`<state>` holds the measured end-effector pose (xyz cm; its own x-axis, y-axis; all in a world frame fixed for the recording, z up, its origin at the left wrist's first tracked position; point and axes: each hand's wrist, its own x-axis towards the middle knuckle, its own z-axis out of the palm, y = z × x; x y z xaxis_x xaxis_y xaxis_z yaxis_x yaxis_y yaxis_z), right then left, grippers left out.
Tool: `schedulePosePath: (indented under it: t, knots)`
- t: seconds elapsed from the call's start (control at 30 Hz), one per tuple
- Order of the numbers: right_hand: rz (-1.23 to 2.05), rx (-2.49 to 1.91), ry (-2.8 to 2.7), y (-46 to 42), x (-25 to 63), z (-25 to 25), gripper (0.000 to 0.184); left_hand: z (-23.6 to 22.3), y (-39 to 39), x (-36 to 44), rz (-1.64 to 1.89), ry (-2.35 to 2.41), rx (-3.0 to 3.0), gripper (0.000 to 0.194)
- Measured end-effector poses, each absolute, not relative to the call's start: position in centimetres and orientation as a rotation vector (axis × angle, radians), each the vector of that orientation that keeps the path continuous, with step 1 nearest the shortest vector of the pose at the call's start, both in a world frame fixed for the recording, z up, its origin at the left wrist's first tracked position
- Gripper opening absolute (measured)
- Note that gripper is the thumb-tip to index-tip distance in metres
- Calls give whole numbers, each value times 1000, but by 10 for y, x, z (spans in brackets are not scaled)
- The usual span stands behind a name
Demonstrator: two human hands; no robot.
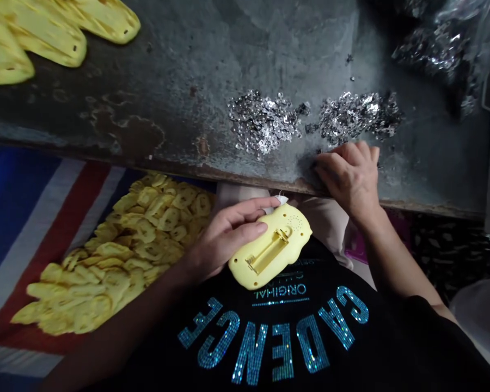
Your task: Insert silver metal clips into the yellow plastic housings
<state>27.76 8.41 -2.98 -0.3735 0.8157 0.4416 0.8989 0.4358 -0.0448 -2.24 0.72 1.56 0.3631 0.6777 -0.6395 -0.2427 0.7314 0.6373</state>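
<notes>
My left hand (240, 228) grips a yellow plastic toy housing (289, 256) by its left side, just below the table edge. Its back faces up, showing an open battery compartment with metal contacts, several screw holes and a patch of speaker holes. A small white piece (282, 200) shows at the left fingertips. My right hand (349, 177) is at the table's near edge, fingers bent and pressed together beneath a pile of small metal contact plates (355, 117). Whatever lies between those fingertips is hidden. Another pile of metal plates (265, 122) lies to the left.
Several yellow housings (53, 32) lie at the table's far left. A heap of yellow plastic parts (139, 245) rests on a striped sheet (49, 234) below the worn metal table (167, 81). Plastic bags of metal parts (436, 49) sit at the back right.
</notes>
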Motion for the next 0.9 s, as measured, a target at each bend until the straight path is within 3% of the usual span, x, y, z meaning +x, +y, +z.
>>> schedulePosePath:
  t: [0.13, 0.43, 0.6, 0.73, 0.9]
  knots:
    - [-237, -1444, -2331, 74, 283, -30, 22, 17, 11, -23, 639, 1045, 455, 56]
    - [-30, -1474, -2130, 49, 302, -25, 9, 16, 23, -12, 811, 1098, 414, 44]
    - [88, -1594, -2113, 57, 290, -28, 20, 25, 24, -6, 858, 1145, 405, 48]
    - [127, -1596, -2130, 62, 286, -30, 14, 29, 22, -5, 853, 1135, 399, 42]
    - [5, -1591, -2195, 54, 290, -31, 20, 32, 22, -3, 855, 1148, 397, 37]
